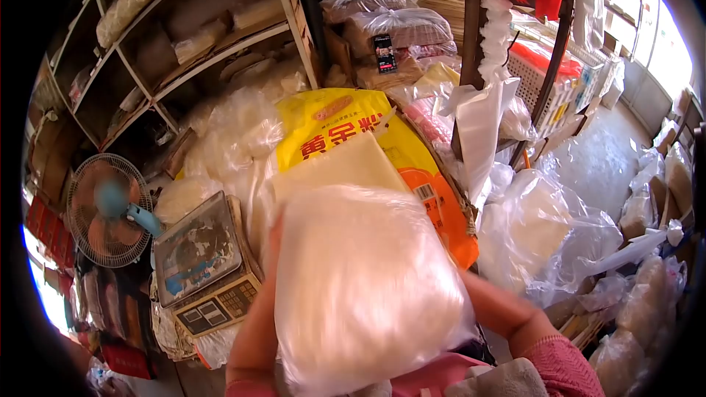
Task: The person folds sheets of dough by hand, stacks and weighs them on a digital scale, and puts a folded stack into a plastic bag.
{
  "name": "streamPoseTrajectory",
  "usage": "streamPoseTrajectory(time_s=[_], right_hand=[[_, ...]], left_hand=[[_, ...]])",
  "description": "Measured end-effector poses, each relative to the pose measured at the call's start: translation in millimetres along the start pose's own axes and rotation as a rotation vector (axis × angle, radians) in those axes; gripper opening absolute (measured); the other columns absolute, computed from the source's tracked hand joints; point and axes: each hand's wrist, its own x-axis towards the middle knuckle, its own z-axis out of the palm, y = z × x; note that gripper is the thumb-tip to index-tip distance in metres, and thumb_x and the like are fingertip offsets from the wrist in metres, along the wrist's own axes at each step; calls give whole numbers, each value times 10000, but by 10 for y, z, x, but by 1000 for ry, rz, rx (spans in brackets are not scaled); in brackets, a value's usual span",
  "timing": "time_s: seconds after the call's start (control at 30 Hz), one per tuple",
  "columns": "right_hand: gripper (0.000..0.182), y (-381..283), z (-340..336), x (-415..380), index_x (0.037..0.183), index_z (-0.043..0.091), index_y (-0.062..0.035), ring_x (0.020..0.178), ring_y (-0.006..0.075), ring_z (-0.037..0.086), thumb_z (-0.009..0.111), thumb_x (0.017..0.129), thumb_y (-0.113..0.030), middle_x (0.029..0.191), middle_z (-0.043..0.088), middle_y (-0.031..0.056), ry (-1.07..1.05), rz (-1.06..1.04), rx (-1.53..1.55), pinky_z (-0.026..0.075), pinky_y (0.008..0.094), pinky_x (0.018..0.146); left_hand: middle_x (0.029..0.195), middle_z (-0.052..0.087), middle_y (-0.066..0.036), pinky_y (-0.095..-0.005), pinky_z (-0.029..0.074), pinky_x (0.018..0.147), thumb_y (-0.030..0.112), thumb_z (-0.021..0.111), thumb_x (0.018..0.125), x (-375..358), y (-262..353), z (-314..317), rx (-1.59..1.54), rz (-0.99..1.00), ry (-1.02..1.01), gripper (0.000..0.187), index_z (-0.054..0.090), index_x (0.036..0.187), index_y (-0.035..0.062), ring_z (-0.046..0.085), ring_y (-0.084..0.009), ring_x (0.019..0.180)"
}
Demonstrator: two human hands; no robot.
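Clear plastic bag of white sheets point(368, 287) held up close in front of the camera, between both hands — long axis runs near-to-far, tilting away toward the yellow sack point(346, 129). Left hand point(273, 250) grips its left edge, fingers just showing. Right hand sits behind the bag's right side; only the forearm shows, grip hidden, cannot tell. Weighing scale point(202, 265) lies just left, nearer the left hand.

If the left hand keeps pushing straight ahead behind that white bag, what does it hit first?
Most likely the yellow sack lying just beyond the white bag that the left hand presses against. The weighing scale sits off to its left, out of that line. Depth is hard to judge here.
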Motion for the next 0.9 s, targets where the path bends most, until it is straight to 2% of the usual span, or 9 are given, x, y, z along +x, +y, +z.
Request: streamPoseTrajectory(time_s=[0.07, 0.17, 0.23, 0.3, 0.37, 0.43, 0.6, 0.83, 0.9], right_hand=[[386, -329, 364, 132, 1055, 586, -21, 843, 180, 610, 467, 929, -366, 986, 613, 82, -61, -167, -27, 502, 306, 750], [98, -723, 650, 128, 892, 531, -19, 865, 301, 495, 536, 810, -73, 871, 525, 104, -163, -1480, -1096, 411, 328, 814], [126, -861, 507, 242, 805, 514, -34, 839, 325, 487, 592, 708, -55, 838, 510, 112, -200, -1722, -1486, 408, 398, 819], [107, -845, 110, 232, 789, 531, -52, 868, 290, 508, 589, 705, -84, 823, 528, 89, -361, -1698, -1916, 398, 459, 859], [81, -603, -309, 254, 780, 551, -70, 889, 256, 522, 581, 715, -108, 807, 544, 69, -469, -1614, -2273, 378, 509, 903], [58, -304, -661, 279, 777, 573, -85, 904, 223, 529, 569, 736, -125, 791, 557, 52, -511, -1491, -2541, 348, 549, 951], [98, -94, -344, 396, 787, 626, -84, 873, 210, 558, 554, 758, -145, 769, 609, 39, -340, -1493, -2670, 332, 514, 981], [96, -124, -413, 604, 790, 646, -93, 899, 216, 554, 567, 748, -127, 807, 614, 48, -242, -1113, -2812, 338, 428, 970], [97, -90, -538, 394, 793, 637, -94, 922, 209, 541, 561, 748, -133, 821, 601, 31, -333, -1251, -2914, 321, 436, 987]], left_hand=[[989, 631, -81, -307, 481, 788, 169, 519, 891, 191, 603, 194, 172, 248, -105, 173, 590, 999, 54, 584, -136, 905], [944, 636, -87, -313, 484, 768, 143, 528, 878, 58, 1299, 392, 676, 569, -255, 148, 598, 972, 52, 595, -159, 869], [921, 636, -97, -329, 488, 758, 115, 547, 848, -36, 1444, 280, 1071, 737, -405, 145, 602, 967, 53, 602, -200, 855], [915, 632, -109, -352, 492, 758, 83, 577, 800, -128, 1165, -41, 1482, 855, -613, 184, 603, 980, 59, 603, -256, 861], [940, 617, -126, -405, 496, 758, 56, 596, 725, -385, 789, -121, 1692, 545, -900, 255, 597, 979, 82, 582, -334, 868], [946, 590, -111, -418, 492, 745, 12, 581, 688, -656, 340, -94, 1538, 743, -862, 308, 570, 985, 89, 570, -341, 848], [941, 524, -124, -424, 463, 784, -80, 545, 672, -535, -10, 141, 1758, 419, -746, 382, 523, 1024, 67, 547, -335, 863], [964, 524, -142, -385, 448, 788, -47, 569, 693, -692, 47, -71, 1882, 526, -728, 335, 571, 1006, 69, 549, -299, 862], [954, 528, -129, -373, 447, 794, -24, 563, 713, -1006, 114, -124, 1877, 536, -876, 320, 583, 1017, 72, 551, -277, 856]])
